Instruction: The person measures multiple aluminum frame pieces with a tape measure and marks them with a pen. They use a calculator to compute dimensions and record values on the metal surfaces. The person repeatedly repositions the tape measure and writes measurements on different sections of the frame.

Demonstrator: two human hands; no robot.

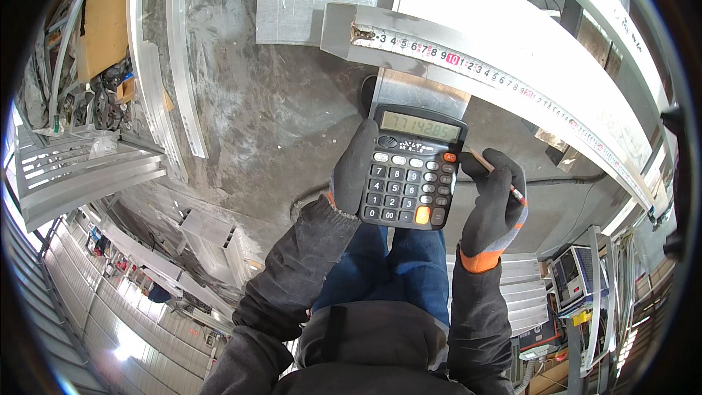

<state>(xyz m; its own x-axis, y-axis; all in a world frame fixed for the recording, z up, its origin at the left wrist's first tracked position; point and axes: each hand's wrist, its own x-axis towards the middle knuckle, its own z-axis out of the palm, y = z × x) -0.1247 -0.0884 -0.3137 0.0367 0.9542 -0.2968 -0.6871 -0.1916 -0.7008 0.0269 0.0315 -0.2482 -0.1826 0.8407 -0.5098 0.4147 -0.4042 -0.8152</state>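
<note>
Currently the left hand [354, 167] grips a calculator [411, 168], the curled right hand [496, 205] a pencil [482, 161].

In the centre, a calculator [401, 168] has digits on its keys [393, 188] and display [420, 126]. Black and red-marked numbers line the tape measure [497, 76], upper right; beyond, a pale beam [627, 35] bears unclear dark marks.

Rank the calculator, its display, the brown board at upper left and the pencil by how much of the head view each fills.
Largest to smallest:
1. Calculator
2. Brown board, farther off, so true size is unsure
3. Display
4. Pencil, partly hidden by the right hand
</note>
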